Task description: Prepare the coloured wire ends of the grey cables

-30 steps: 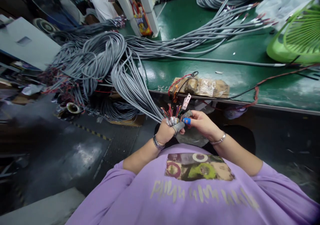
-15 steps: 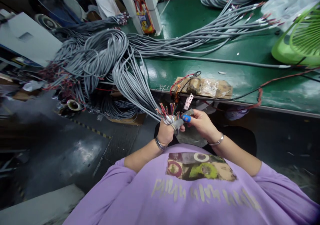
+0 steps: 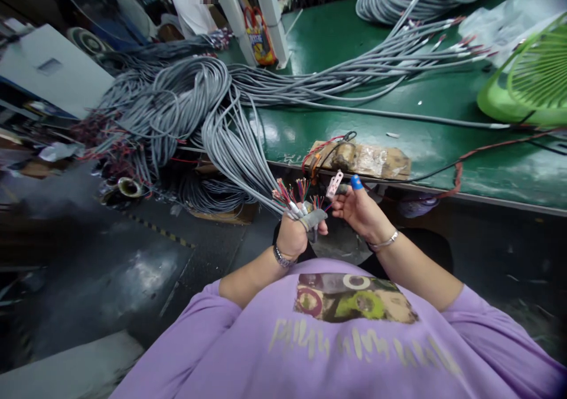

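My left hand (image 3: 296, 234) is closed round several grey cables (image 3: 261, 189) at their stripped ends. Fine coloured wires (image 3: 286, 193) fan out above its thumb, which wears a grey cover. Just to the right, my right hand (image 3: 361, 213) has its thumb raised, with blue tape round the tip, and its fingers apart. It holds nothing that I can see. A small pale pink slotted piece (image 3: 335, 184) stands beside its fingertips at the bench edge; whether they touch cannot be made out.
A large heap of grey cables (image 3: 190, 92) lies over the green bench (image 3: 376, 113). Along the edge sits a taped cardboard piece (image 3: 376, 158) with red and black leads. A green fan (image 3: 527, 80) stands at the right. Behind the bench is a person in white (image 3: 192, 9).
My right hand has drawn away from the wire ends, to the right, and its thumb has lifted apart from the fingers. My left hand keeps its hold on the cables.
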`<state>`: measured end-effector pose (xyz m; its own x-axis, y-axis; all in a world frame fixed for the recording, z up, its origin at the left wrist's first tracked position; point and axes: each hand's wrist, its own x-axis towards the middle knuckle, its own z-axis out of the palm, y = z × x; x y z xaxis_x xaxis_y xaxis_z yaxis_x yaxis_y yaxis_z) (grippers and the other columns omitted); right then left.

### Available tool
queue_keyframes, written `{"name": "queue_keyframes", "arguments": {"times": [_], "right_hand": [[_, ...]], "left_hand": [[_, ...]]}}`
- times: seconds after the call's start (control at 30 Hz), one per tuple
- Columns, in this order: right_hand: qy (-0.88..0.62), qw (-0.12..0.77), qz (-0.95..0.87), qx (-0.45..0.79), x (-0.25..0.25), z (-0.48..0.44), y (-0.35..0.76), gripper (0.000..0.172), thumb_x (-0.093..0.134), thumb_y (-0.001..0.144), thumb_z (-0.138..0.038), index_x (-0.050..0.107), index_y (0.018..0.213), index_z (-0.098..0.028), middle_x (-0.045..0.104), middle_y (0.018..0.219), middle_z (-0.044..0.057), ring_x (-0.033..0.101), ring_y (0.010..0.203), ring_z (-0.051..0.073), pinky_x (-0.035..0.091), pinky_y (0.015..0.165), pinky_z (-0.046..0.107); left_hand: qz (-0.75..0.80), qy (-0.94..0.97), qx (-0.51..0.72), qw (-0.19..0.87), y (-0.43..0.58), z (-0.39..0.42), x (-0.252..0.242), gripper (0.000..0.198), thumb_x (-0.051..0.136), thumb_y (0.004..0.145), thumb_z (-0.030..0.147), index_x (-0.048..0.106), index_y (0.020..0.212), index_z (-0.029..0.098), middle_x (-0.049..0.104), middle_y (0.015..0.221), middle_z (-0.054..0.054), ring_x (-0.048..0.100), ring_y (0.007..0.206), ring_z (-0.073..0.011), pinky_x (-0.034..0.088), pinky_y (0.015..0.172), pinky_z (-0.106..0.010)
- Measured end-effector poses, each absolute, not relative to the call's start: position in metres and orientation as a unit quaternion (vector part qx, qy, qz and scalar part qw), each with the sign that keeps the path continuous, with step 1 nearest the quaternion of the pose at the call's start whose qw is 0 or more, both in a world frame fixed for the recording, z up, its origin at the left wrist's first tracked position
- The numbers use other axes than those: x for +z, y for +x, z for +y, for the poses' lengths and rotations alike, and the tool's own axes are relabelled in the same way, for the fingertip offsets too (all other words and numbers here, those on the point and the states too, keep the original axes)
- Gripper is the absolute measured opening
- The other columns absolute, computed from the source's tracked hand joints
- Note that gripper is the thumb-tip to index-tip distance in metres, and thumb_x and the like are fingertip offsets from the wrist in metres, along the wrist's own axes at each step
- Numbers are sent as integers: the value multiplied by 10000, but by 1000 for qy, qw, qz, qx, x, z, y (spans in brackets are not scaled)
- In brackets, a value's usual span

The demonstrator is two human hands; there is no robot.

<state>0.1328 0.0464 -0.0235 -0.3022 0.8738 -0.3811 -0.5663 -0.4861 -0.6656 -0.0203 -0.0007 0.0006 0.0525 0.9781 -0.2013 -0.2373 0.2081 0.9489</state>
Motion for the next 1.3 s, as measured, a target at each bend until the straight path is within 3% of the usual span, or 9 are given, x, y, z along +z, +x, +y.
{"name": "queue_keyframes", "arguments": {"times": [0.07,0.17,0.47,0.77,0.9,1.03,1.13,1.3], "right_hand": [[-352,460,-224,784,-19,51,128,575,660,675,-740,639,786,-177,608,660,5,506,537,94,457,494,221],[-347,491,-219,768,-16,55,120,510,739,655,-668,606,735,-182,564,599,-29,467,508,83,428,488,215],[-336,518,-184,765,-23,57,116,409,795,658,-563,650,727,-186,672,693,11,578,629,118,469,614,253],[-297,483,-219,794,-29,52,118,543,632,714,-736,642,797,-199,681,769,22,573,611,121,480,601,274],[-272,450,-239,816,-35,43,128,612,629,667,-780,660,820,-188,676,776,34,566,604,116,490,594,263],[-271,428,-294,811,-34,28,132,519,791,595,-640,657,781,-174,622,666,5,555,585,120,478,604,279],[-292,447,-337,775,-29,18,129,373,843,630,-459,633,766,-183,579,577,-31,544,534,120,426,562,271],[-330,477,-359,731,-25,14,121,316,836,649,-416,639,728,-182,576,552,-32,522,508,116,389,532,268]], "left_hand": [[472,393,493,617,-18,1,3,314,782,651,400,601,607,147,619,507,1,566,414,-109,507,456,-243],[467,400,490,618,-16,5,1,307,778,670,400,610,639,146,626,516,-1,576,424,-116,511,464,-249],[491,392,479,613,-12,9,-4,339,787,656,429,609,631,142,630,523,-3,576,429,-115,534,481,-260],[486,399,482,610,-15,7,-7,351,785,661,436,581,611,155,619,510,3,568,423,-114,530,479,-261],[480,391,502,604,-19,1,-6,343,796,641,430,589,618,158,618,506,6,560,419,-112,518,463,-253],[498,395,507,582,-21,-5,-11,332,792,654,424,587,621,164,633,537,6,586,463,-115,523,491,-252],[507,417,496,568,-21,-6,-17,335,784,671,424,582,606,165,639,538,-2,603,477,-126,519,501,-253],[509,425,506,552,-21,-6,-20,324,766,692,433,604,610,166,652,549,-7,622,492,-136,541,534,-269]]}}
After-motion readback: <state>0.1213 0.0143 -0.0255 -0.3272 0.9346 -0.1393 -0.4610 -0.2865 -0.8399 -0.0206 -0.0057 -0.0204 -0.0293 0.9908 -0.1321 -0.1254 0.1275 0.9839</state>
